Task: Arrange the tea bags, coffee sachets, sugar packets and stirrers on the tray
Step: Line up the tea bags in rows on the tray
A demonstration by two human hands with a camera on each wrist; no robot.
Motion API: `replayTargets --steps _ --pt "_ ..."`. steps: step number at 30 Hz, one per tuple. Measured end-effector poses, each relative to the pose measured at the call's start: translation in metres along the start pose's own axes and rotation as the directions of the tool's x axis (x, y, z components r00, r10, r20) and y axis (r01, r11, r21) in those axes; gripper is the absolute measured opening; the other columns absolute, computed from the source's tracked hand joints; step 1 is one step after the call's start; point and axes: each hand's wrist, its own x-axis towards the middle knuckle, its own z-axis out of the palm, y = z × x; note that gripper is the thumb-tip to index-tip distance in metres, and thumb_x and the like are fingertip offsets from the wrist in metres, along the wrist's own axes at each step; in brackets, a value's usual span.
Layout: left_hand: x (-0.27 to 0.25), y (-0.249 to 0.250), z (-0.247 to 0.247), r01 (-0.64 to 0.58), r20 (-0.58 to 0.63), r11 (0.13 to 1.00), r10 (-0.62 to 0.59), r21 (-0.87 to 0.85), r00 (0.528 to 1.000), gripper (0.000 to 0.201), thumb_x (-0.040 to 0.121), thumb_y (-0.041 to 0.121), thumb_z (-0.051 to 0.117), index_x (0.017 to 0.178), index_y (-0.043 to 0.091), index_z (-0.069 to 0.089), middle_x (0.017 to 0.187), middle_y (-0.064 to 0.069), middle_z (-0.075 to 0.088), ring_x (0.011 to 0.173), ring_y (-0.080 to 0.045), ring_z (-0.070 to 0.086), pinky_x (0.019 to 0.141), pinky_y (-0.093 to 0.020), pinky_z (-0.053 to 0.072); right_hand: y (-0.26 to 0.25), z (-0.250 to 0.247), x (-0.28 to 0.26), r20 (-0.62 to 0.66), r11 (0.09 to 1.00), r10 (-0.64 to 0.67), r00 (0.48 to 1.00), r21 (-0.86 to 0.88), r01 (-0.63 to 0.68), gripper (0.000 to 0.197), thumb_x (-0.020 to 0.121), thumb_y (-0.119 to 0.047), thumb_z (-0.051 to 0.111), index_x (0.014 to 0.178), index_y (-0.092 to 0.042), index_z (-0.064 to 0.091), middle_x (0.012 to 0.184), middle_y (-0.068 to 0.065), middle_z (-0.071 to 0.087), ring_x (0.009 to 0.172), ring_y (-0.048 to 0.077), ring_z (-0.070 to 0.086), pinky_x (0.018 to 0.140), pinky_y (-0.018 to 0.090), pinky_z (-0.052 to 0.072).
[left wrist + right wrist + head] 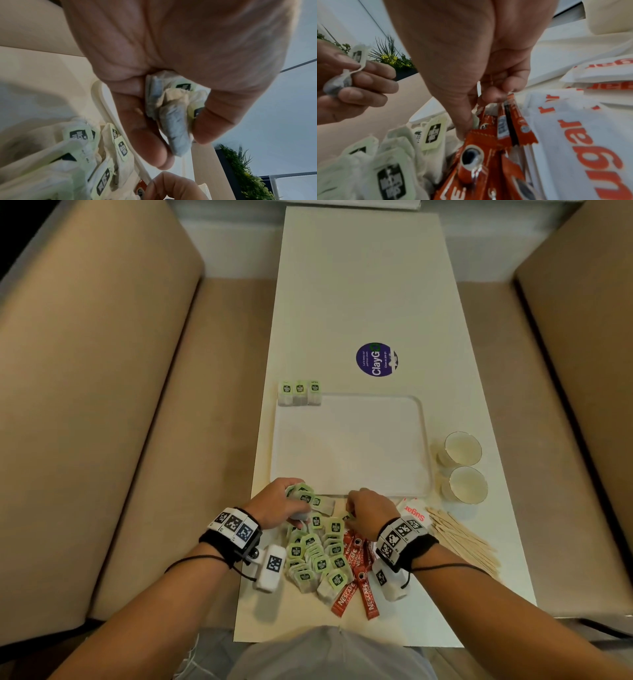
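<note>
A white tray (349, 446) lies mid-table with three tea bags (299, 392) lined up at its far left corner. A heap of green-tagged tea bags (317, 556) lies in front of the tray. My left hand (298, 505) hovers at the tray's near left corner and grips a bunch of tea bags (175, 119) between thumb and fingers. My right hand (351, 513) reaches into the heap's right side. Its thumb and curled fingers (494, 94) pinch a green tea bag tag (475, 121) beside the red coffee sachets (356, 577). Sugar packets (412, 510) and wooden stirrers (459, 535) lie to the right.
Two paper cups (460, 448) (466, 484) stand off the tray's right edge. A round purple sticker (376, 359) is on the table beyond the tray. Beige sofas flank the narrow white table (359, 285) on both sides.
</note>
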Motion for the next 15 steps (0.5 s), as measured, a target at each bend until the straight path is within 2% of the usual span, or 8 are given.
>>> replayTargets --steps 2,3,4,7,10,12,15 --pt "-0.002 0.003 0.0 -0.049 0.043 0.999 0.049 -0.001 0.998 0.018 0.087 -0.001 0.066 0.103 -0.004 0.058 0.083 -0.023 0.064 0.081 -0.033 0.071 0.063 -0.038 0.058 0.001 -0.001 -0.002 -0.001 1.0 -0.006 1.0 0.027 0.006 0.018 0.088 -0.032 0.071 0.093 -0.021 0.057 0.097 -0.001 0.056 0.086 0.02 0.058 0.072 0.03 0.046" --pt "-0.003 0.004 0.001 -0.065 0.056 0.998 0.065 0.003 0.996 0.008 0.088 -0.005 0.063 0.092 -0.001 0.058 0.086 -0.024 0.066 0.081 -0.033 0.071 0.063 -0.039 0.059 0.001 -0.001 -0.003 -0.004 0.999 -0.008 1.0 0.044 0.009 0.017 0.088 -0.03 0.07 0.088 -0.021 0.055 0.094 -0.002 0.056 0.085 0.02 0.057 0.07 0.029 0.043" --pt "-0.002 0.006 0.001 -0.075 0.05 0.997 0.075 0.006 0.996 0.01 0.088 -0.008 0.06 0.086 0.001 0.056 0.092 -0.024 0.069 0.083 -0.033 0.072 0.062 -0.038 0.059 0.002 -0.003 -0.003 -0.008 0.998 -0.012 1.0 0.068 0.013 0.017 0.088 -0.027 0.069 0.085 -0.022 0.053 0.089 -0.004 0.056 0.083 0.019 0.056 0.067 0.028 0.04" --pt "-0.002 0.009 0.002 -0.083 0.038 0.996 0.083 0.012 0.996 0.019 0.085 -0.014 0.052 0.082 0.005 0.051 0.101 -0.021 0.073 0.09 -0.035 0.074 0.061 -0.034 0.056 0.002 -0.01 -0.006 -0.031 0.988 -0.044 0.999 0.147 0.048 0.009 0.09 -0.018 0.064 0.086 -0.022 0.057 0.083 -0.009 0.06 0.082 0.018 0.059 0.065 0.027 0.041" --pt "0.001 0.011 0.003 -0.09 0.011 0.996 0.09 -0.005 0.996 0.023 0.084 -0.015 0.049 0.078 0.007 0.049 0.093 -0.024 0.072 0.083 -0.035 0.071 0.06 -0.035 0.055 0.001 -0.022 -0.01 -0.107 0.975 -0.057 0.993 0.207 0.078 0.008 0.092 -0.014 0.061 0.095 -0.021 0.061 0.091 -0.008 0.066 0.085 0.017 0.062 0.073 0.029 0.048" --pt "0.004 0.012 0.003 -0.094 -0.004 0.996 0.093 -0.004 0.996 0.022 0.086 -0.014 0.051 0.081 0.008 0.05 0.084 -0.02 0.068 0.08 -0.036 0.069 0.057 -0.034 0.054 -0.001 -0.031 -0.012 -0.157 0.961 -0.07 0.985 0.254 0.108 0.013 0.093 -0.017 0.064 0.097 -0.027 0.058 0.092 -0.011 0.064 0.083 0.013 0.06 0.073 0.028 0.047" --pt "0.007 0.016 0.005 -0.104 -0.018 0.994 0.104 0.021 0.994 0.014 0.089 -0.007 0.058 0.093 0.006 0.056 0.083 -0.015 0.064 0.079 -0.035 0.069 0.057 -0.034 0.056 -0.006 -0.045 -0.014 -0.229 0.936 -0.127 0.965 0.294 0.192 0.011 0.095 -0.023 0.065 0.102 -0.029 0.063 0.092 -0.018 0.061 0.081 0.007 0.057 0.073 0.025 0.042"
